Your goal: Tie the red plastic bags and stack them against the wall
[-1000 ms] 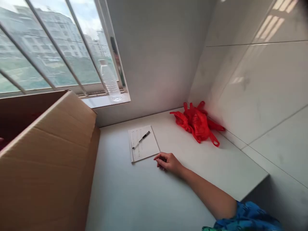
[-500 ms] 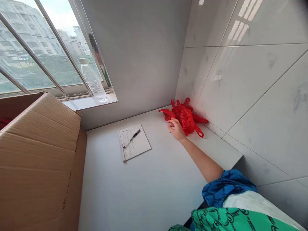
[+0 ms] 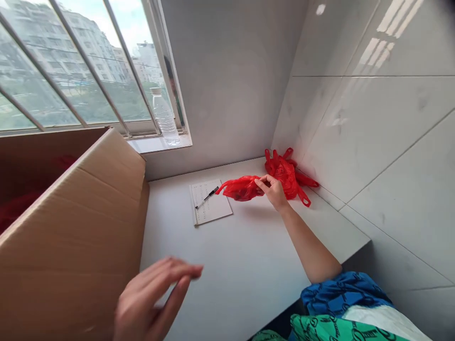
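My right hand (image 3: 274, 190) pinches one red plastic bag (image 3: 241, 187) and holds it just above the white counter (image 3: 234, 255), pulled away from the pile of red bags (image 3: 288, 173) in the corner. My left hand (image 3: 152, 298) hovers low in front of me with its fingers stretched out and nothing in it, beside the big cardboard box (image 3: 67, 227). A sheet of paper (image 3: 210, 208) with a black pen (image 3: 207, 197) on it lies just left of the held bag.
The open cardboard box fills the left side; something red shows inside it. A clear plastic bottle (image 3: 164, 117) stands on the window sill behind barred glass. Tiled walls close off the back and right; the counter ends at the right front corner.
My right hand reached the red pile, took one bag and drew it leftward off the pile. My left hand has come into view at the bottom, fingers out.
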{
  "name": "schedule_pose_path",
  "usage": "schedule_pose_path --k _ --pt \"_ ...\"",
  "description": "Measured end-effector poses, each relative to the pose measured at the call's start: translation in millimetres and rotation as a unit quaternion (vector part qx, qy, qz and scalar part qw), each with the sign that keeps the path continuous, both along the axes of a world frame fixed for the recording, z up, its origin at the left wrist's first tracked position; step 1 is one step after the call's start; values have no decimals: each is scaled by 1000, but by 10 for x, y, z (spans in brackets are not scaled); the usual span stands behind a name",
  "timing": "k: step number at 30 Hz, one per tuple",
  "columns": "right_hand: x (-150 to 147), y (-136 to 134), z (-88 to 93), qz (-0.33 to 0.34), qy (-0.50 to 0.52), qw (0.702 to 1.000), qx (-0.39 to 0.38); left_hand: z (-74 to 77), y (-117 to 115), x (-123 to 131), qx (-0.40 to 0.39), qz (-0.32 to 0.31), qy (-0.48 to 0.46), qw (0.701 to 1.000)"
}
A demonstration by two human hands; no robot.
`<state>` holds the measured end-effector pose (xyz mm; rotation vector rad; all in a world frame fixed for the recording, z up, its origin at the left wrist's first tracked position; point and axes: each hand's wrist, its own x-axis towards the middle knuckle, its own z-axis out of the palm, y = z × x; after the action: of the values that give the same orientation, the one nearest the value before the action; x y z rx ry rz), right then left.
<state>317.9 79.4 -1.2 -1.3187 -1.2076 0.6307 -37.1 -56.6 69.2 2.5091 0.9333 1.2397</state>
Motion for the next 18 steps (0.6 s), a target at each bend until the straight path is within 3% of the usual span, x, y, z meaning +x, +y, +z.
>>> schedule_pose_path --k 1,4,8,12,18 --pt "-115 -77 45 39 1 999 6 -17 104 91 -14 -3 -14 1000" --pt "-449 -275 58 162 -13 986 23 -163 461 357 -82 69 -66 992" --pt "-737 -431 -162 269 -136 954 -9 -548 794 510 -119 114 -76 983" --pt "-775 -494 -314 261 -237 936 2 -851 819 485 -184 71 33 980" --pt "-746 -541 -279 189 -328 925 21 -1029 826 452 -180 43 41 982"
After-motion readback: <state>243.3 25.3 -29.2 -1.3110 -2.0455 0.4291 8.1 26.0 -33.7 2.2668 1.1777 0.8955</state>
